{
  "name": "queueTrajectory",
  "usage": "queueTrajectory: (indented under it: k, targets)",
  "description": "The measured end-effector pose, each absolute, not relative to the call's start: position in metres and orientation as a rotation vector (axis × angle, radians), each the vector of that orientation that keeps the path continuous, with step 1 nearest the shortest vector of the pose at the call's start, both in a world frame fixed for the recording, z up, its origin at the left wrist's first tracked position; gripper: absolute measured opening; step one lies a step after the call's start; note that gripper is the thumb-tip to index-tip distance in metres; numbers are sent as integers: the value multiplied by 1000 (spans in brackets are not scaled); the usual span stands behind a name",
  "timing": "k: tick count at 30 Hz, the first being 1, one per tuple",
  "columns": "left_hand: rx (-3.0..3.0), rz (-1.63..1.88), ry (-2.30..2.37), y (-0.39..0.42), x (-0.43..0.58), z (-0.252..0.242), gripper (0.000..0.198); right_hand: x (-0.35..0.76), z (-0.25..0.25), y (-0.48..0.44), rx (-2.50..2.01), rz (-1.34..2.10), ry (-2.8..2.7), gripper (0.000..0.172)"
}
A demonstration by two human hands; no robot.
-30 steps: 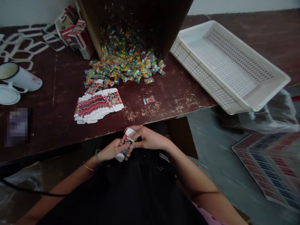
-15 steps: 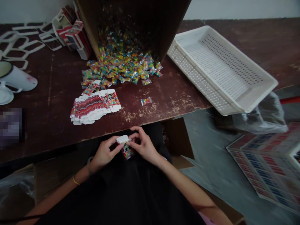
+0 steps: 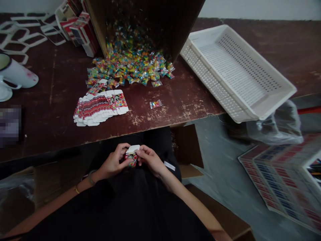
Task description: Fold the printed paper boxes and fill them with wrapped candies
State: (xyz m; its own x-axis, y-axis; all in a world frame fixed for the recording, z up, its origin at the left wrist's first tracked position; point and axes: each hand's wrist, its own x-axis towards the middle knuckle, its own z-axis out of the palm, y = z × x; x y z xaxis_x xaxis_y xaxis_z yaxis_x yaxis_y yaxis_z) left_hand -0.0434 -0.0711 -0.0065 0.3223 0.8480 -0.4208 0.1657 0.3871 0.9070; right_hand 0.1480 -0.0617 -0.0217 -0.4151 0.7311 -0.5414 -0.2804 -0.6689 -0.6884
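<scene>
Over my lap, below the table edge, is a small printed candy box (image 3: 131, 160) with its white top flap standing up. My left hand (image 3: 117, 160) grips the box from the left, thumb across its front. At the upper right corner of the box, my right hand (image 3: 149, 159) pinches the edge by the flap with thumb and fingers. On the table lies a fanned stack of flat candy boxes (image 3: 100, 107). One small clear packet of colourful candy (image 3: 155, 104) rests alone to the right of the stack. Behind them, a heap of similar candy packets (image 3: 132, 68) spills out of a carton.
The large carton (image 3: 187, 33) lies on its side at the back. To its right, a white perforated crate (image 3: 240, 73) overhangs the table edge. An enamel mug (image 3: 21, 75) stands on the left. An open cardboard box (image 3: 190, 147) sits on the floor below.
My right hand has drawn its fingers in and lowered to the box's upper right corner. The box is turned more upright in my left hand. The view has shifted slightly.
</scene>
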Motion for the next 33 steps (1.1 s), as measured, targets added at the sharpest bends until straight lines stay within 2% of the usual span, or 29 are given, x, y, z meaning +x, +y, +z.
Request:
queueTrajectory:
  k: [3, 5, 14, 17, 19, 20, 22, 24, 25, 27, 28, 30, 33]
  targets:
    - [1101, 643, 1154, -74, -44, -12, 60, 147, -22, -60, -1180, 2051, -846, 37]
    - [1106, 711, 1152, -77, -45, -19, 60, 145, -22, -60, -1198, 1972, -959, 37]
    - [1475, 746, 1276, -82, -53, -28, 16, 150, -22, -70, -1261, 1886, -1122, 41]
    - [1457, 762, 1233, -81, -52, -24, 20, 156, -26, -71, -1249, 1975, -1011, 43]
    - [1294, 727, 1218, -79, -49, -23, 21, 158, -27, -69, -1187, 2124, -899, 36]
    - [1161, 694, 1199, -79, -47, -23, 27, 159, -27, -67, -1152, 2211, -849, 30]
    - [846, 603, 1129, -76, -42, -23, 55, 160, -25, -63, -1112, 2324, -839, 28]
    - [588, 491, 1067, -74, -37, -24, 78, 160, -20, -58, -1138, 2218, -1055, 24]
    - [507, 446, 1047, -72, -36, -25, 80, 160, -17, -56, -1149, 2094, -1226, 20]
    - [426, 412, 1024, -72, -33, -27, 71, 160, -11, -53, -1124, 1843, -1534, 16]
    - [410, 416, 1010, -72, -33, -28, 63, 160, -9, -52, -1098, 1764, -1633, 20]
    - [408, 446, 965, -73, -34, -32, 49, 159, -8, -51, -1062, 1745, -1699, 27]
    - [405, 451, 853, -76, -39, -37, 41, 157, -13, -50, -1120, 1805, -1642, 21]
